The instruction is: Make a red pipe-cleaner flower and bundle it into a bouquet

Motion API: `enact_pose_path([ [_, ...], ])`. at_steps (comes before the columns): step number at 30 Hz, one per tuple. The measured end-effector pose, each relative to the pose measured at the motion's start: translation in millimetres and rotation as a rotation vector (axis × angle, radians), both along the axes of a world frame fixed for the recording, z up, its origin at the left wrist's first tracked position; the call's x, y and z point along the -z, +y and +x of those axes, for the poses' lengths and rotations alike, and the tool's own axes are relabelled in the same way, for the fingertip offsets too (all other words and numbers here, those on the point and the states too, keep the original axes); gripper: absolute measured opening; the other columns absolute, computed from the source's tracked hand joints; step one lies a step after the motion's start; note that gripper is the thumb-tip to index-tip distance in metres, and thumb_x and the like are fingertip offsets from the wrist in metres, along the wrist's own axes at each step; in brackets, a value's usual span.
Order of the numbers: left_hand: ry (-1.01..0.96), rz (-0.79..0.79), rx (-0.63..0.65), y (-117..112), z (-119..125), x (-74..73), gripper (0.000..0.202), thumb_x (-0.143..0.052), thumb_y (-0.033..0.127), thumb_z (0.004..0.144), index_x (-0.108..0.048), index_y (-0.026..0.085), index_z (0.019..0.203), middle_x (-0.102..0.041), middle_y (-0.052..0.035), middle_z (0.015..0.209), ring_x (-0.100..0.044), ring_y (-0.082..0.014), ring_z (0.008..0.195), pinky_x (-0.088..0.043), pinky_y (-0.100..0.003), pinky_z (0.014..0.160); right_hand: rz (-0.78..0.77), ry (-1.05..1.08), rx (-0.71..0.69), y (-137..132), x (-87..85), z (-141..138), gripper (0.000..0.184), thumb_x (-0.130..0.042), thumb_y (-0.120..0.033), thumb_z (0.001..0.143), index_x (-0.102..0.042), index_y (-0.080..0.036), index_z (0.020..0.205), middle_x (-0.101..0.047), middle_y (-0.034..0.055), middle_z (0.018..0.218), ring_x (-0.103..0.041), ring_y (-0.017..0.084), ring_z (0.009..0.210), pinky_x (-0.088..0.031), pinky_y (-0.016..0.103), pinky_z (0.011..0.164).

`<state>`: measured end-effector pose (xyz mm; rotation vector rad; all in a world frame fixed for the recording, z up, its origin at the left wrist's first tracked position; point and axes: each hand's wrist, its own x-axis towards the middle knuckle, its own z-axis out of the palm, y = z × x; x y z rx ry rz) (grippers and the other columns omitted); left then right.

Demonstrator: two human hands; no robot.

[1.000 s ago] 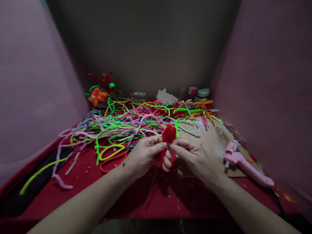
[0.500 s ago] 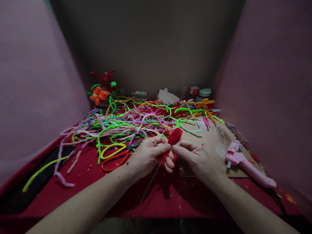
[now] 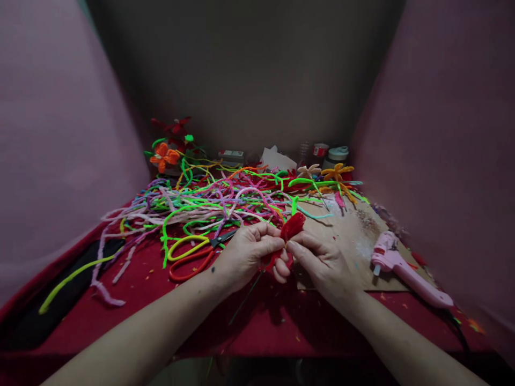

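Note:
My left hand [image 3: 246, 253] and my right hand [image 3: 319, 259] meet over the red cloth, both pinched on a small red pipe-cleaner flower [image 3: 292, 225]. Its fuzzy red petal sticks up between my fingertips. A thin dark wire stem [image 3: 246, 297] hangs from it down toward me. The fingers of both hands are curled tight round the flower's base.
A tangle of coloured pipe cleaners [image 3: 209, 206] covers the table behind my hands. Scissors with yellow and orange handles [image 3: 189, 254] lie just left of my left hand. A pink glue gun [image 3: 406, 271] rests on cardboard [image 3: 354, 236] at the right. Finished flowers [image 3: 163, 155] and jars [image 3: 336, 154] stand at the back.
The red petal has turned from broad and facing me to narrower and tilted right. Both hands have stayed together in the same place, and the stem has swung slightly left.

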<state>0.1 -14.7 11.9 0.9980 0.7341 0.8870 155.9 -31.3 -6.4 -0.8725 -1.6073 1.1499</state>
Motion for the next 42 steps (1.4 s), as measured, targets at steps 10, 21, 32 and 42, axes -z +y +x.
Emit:
enact_pose_path([
  [10, 0.083, 0.061, -0.046, -1, 4, 3.8, 0.012, -0.058, 0.021, 0.079, -0.048, 0.015, 0.077, -0.063, -0.0002, 0.054, -0.060, -0.0123, 0.044, -0.046, -0.020, 0.044, 0.542, -0.624, 0.367, -2, 7.6, 1, 0.021, -0.045, -0.024, 0.086, -0.063, -0.018, 0.075, -0.053, 0.0078, 0.075, -0.048, 0.020, 0.076, -0.039, 0.034, 0.069],
  [21, 0.110, 0.106, -0.050, -11, 8, 0.2, 0.011, -0.054, 0.023, 0.080, -0.051, 0.013, 0.074, -0.061, 0.0015, 0.051, -0.057, -0.0101, 0.039, -0.046, -0.020, 0.043, 0.092, -0.120, 0.297, -8, 10.2, -6, 0.020, -0.051, -0.027, 0.084, -0.062, -0.018, 0.070, -0.058, 0.0030, 0.067, -0.054, 0.015, 0.066, -0.042, 0.028, 0.063],
  [32, -0.067, -0.189, 0.113, 6, 0, 9.8, 0.013, -0.064, 0.018, 0.071, -0.055, 0.009, 0.068, -0.058, 0.0002, 0.053, -0.050, -0.0066, 0.036, -0.048, -0.020, 0.035, -0.371, 0.392, 0.040, 0, 18.7, -6, 0.019, -0.068, -0.036, 0.070, -0.069, -0.018, 0.068, -0.062, 0.0017, 0.064, -0.053, 0.013, 0.060, -0.040, 0.024, 0.054],
  [42, -0.034, -0.107, 0.133, 3, 2, 5.4, 0.016, -0.061, 0.023, 0.075, -0.053, 0.011, 0.069, -0.057, 0.0006, 0.048, -0.051, -0.0085, 0.034, -0.046, -0.019, 0.036, -0.434, 0.615, -0.100, -6, 9.4, -18, 0.013, -0.060, -0.027, 0.078, -0.068, -0.017, 0.079, -0.059, -0.0004, 0.054, -0.050, 0.010, 0.046, -0.040, 0.025, 0.051],
])
